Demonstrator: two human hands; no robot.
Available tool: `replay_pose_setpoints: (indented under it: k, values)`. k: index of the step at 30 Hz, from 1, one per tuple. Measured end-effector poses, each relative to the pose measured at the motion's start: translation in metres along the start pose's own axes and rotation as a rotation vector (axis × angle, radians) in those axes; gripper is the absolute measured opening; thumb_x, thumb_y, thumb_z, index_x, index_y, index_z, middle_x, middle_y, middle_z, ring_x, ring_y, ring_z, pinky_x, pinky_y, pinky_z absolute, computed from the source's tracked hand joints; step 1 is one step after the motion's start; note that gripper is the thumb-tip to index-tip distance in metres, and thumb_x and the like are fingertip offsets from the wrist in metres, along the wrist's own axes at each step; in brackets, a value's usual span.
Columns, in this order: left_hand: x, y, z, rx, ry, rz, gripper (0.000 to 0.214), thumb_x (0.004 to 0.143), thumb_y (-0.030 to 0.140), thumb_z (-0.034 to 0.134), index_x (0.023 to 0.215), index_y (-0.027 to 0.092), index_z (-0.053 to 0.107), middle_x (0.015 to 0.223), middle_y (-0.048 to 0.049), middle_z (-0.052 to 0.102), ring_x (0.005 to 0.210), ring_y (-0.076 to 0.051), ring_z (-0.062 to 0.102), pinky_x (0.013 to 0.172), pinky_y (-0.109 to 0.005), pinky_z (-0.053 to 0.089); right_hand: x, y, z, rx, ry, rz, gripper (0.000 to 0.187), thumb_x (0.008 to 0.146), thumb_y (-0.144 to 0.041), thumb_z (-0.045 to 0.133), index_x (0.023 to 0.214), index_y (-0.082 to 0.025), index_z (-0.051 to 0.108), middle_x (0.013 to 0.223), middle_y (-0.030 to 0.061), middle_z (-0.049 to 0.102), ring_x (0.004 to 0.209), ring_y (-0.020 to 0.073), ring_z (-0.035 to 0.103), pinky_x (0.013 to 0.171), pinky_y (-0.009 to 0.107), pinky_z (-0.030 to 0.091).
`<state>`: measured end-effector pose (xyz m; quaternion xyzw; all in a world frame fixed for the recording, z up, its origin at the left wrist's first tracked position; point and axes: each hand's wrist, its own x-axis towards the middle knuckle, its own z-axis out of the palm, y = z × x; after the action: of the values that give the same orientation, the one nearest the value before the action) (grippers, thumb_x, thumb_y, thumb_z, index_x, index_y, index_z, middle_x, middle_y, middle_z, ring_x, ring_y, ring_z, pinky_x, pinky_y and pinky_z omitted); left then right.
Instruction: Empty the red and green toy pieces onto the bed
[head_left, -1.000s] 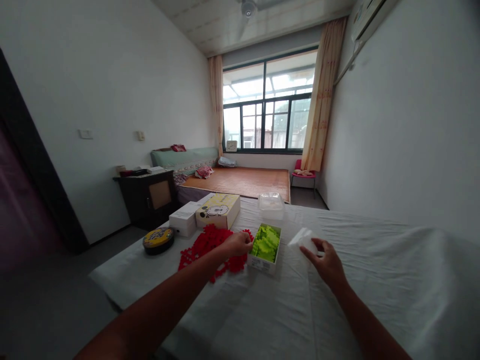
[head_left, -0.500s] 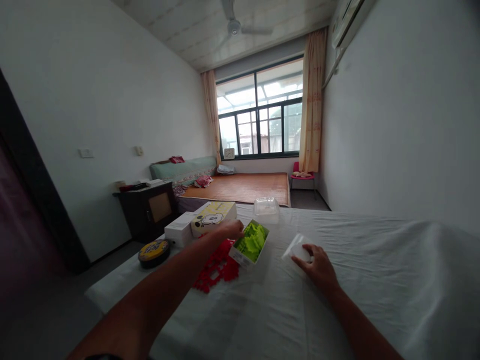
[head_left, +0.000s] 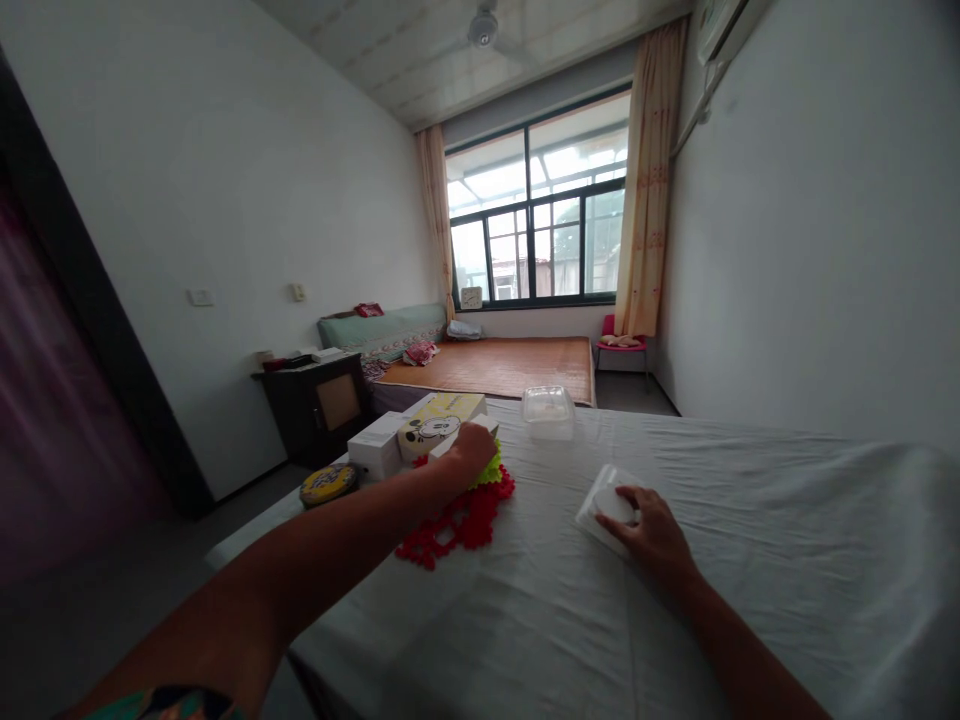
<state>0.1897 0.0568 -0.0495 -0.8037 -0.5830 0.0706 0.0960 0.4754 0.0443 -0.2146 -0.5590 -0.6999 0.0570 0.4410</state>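
My left hand (head_left: 472, 452) is closed on a small white box (head_left: 442, 450), tipped over beside the yellow-and-white cartoon box. Light-green pieces (head_left: 491, 466) show below the hand at the box's mouth, and flat red pieces (head_left: 469, 522) with bumpy edges lie spread on the cloth under them. Much of the white box is hidden by the hand and wrist. To the right, my right hand (head_left: 651, 528) grips a clear plastic lid-like piece (head_left: 592, 508) with a round whitish middle, thumb and fingers at its near side.
A clear plastic container (head_left: 547, 408) stands at the table's far edge. On the left are a cartoon-printed box (head_left: 450, 412), a plain white box (head_left: 375, 445) and a round black-and-yellow tin (head_left: 328, 484). A white cloth (head_left: 750, 490) covers the table; a bed (head_left: 517, 365) lies beyond.
The white box, upright before with green pieces inside, is now tilted toward the red pieces in my left hand. My right hand keeps its grip. The view has swung slightly left.
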Motion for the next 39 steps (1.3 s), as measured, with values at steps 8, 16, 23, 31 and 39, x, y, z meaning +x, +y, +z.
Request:
replay_pose_setpoints:
  k: [8,16,23,31,39]
  values:
    - [-0.015,-0.016,-0.005,-0.009,0.031,-0.04,0.032,0.08,0.022,0.057,0.112,0.02,0.062,0.112,-0.0131,0.063,0.104,-0.027,0.059,0.087,-0.037,0.044,-0.001,-0.001,-0.002,0.011,-0.011,-0.022,0.048,0.071,-0.052,0.066,0.103,-0.017,0.058,0.101,0.01,0.062,0.095,0.0262,0.057,0.085,0.039,0.046]
    - [-0.01,-0.065,-0.009,-0.074,-0.079,-0.239,0.059,0.067,0.049,0.069,0.112,0.013,0.06,0.118,-0.0155,0.06,0.094,-0.023,0.064,0.075,-0.026,0.048,-0.001,0.002,0.0,0.009,0.0,-0.041,0.048,0.07,-0.051,0.066,0.102,-0.016,0.058,0.099,0.0101,0.062,0.095,0.0264,0.057,0.088,0.039,0.044]
    - [-0.02,-0.065,-0.006,-0.122,-0.137,-0.235,0.067,0.054,0.073,0.066,0.094,0.018,0.064,0.106,-0.011,0.066,0.096,-0.028,0.062,0.075,-0.031,0.046,-0.001,0.002,0.0,0.026,0.0,-0.039,0.047,0.069,-0.053,0.065,0.101,-0.019,0.059,0.099,0.009,0.062,0.095,0.0263,0.058,0.086,0.04,0.045]
    - [-0.048,-0.032,0.023,-0.297,-0.183,-0.121,0.08,0.062,0.067,0.064,0.127,0.023,0.048,0.127,-0.0137,0.053,0.112,-0.031,0.055,0.089,-0.036,0.043,-0.001,-0.001,-0.002,0.04,-0.002,-0.043,0.048,0.068,-0.052,0.066,0.101,-0.018,0.059,0.098,0.0089,0.063,0.095,0.0263,0.057,0.087,0.041,0.045]
    - [-0.058,-0.052,0.001,-0.182,-0.062,-0.237,0.09,0.062,0.062,0.067,0.141,0.033,0.034,0.149,-0.0128,0.032,0.134,-0.036,0.032,0.102,-0.051,0.032,0.0,-0.003,-0.003,0.031,0.006,-0.034,0.049,0.068,-0.051,0.066,0.104,-0.018,0.058,0.101,0.0095,0.061,0.096,0.0266,0.056,0.088,0.04,0.045]
